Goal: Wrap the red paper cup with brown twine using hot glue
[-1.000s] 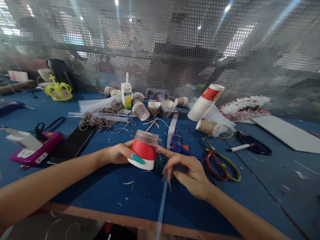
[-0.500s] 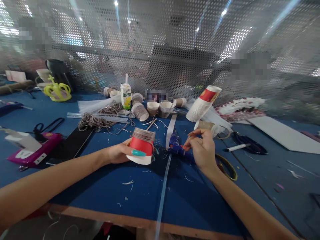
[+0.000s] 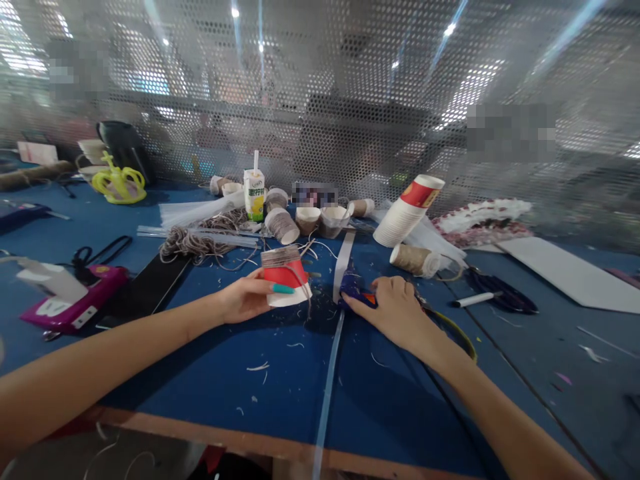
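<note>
A big grey metal screen full of tiny holes (image 3: 280, 100) fills the top of the frame. Below it is a blue table (image 3: 280, 407). A flat white board (image 3: 575, 273) lies at the right. A purple plastic thing with a white front (image 3: 80, 307) sits at the left, and a heap of grey-brown cord (image 3: 190, 243) is left of the middle. A bright yellow crown (image 3: 119, 185) is at the upper left. The person's right hand and arm hide most of some scissors with a yellow handle (image 3: 463, 333).

A tall, leaning stack of white paper cups (image 3: 400, 223), tucked into each other, has a red one on top. A white, green and yellow drink box (image 3: 254, 197) has a straw in it.

In the middle, the left hand (image 3: 247, 297) holds a red and white paper cup with cord around its top end (image 3: 286, 279). The right hand (image 3: 400, 313) is over a blue glue gun (image 3: 356, 292); how tightly it grips cannot be told. One second ago, that hand's finger was at the red cup; now they are apart. The red cup is a little higher.
</note>
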A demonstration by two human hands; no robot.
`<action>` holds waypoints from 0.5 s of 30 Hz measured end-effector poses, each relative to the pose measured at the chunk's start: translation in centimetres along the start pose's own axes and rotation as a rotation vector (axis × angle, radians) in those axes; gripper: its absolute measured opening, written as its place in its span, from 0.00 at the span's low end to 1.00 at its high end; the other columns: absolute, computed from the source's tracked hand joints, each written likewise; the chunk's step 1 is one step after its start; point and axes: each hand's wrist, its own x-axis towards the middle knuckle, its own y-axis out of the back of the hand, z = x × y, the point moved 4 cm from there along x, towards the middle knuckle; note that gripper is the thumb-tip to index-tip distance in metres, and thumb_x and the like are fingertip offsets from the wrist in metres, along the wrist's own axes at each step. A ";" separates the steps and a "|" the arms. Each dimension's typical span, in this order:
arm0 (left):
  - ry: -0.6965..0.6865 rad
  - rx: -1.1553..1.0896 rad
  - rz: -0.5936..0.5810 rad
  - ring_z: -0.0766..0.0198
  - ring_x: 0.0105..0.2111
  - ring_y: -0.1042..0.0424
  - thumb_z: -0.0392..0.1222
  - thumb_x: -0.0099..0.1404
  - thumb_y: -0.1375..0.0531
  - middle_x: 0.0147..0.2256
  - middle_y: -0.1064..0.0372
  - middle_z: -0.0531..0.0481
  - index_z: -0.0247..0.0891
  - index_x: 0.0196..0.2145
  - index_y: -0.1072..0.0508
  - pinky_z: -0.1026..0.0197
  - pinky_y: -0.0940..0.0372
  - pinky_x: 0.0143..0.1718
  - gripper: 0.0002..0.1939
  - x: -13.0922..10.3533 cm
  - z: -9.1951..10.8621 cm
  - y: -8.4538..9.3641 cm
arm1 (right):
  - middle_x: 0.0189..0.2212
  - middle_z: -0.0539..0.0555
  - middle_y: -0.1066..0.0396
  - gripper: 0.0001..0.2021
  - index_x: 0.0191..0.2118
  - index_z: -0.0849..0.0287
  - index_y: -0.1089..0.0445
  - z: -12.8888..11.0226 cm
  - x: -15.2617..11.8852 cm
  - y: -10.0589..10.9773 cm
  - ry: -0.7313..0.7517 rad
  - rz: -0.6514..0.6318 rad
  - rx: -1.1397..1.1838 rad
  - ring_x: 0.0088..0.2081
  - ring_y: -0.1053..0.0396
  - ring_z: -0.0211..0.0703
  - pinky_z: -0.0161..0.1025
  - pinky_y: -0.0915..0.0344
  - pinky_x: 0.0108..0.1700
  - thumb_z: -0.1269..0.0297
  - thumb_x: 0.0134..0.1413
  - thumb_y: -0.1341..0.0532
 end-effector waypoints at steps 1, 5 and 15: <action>0.003 -0.018 0.001 0.55 0.48 0.27 0.34 0.47 0.32 0.49 0.26 0.43 0.36 0.51 0.30 0.53 0.40 0.55 0.31 0.0 0.0 -0.1 | 0.35 0.62 0.37 0.20 0.33 0.59 0.38 -0.4 -0.4 0.2 0.033 -0.047 -0.005 0.43 0.34 0.62 0.55 0.35 0.44 0.45 0.46 0.41; 0.011 -0.030 0.023 0.59 0.45 0.26 0.32 0.45 0.30 0.47 0.25 0.45 0.38 0.53 0.32 0.57 0.37 0.51 0.35 0.0 0.0 -0.4 | 0.36 0.61 0.37 0.14 0.33 0.59 0.39 -1.6 -1.4 0.9 0.154 -0.167 -0.004 0.42 0.33 0.59 0.51 0.34 0.44 0.59 0.40 0.37; 0.013 0.127 0.074 0.60 0.37 0.25 0.34 0.39 0.27 0.36 0.23 0.47 0.36 0.44 0.28 0.57 0.33 0.44 0.31 0.0 -0.2 -0.3 | 0.31 0.57 0.39 0.12 0.30 0.56 0.44 -1.1 -0.3 0.4 0.030 0.030 -0.012 0.30 0.33 0.50 0.44 0.36 0.31 0.64 0.41 0.38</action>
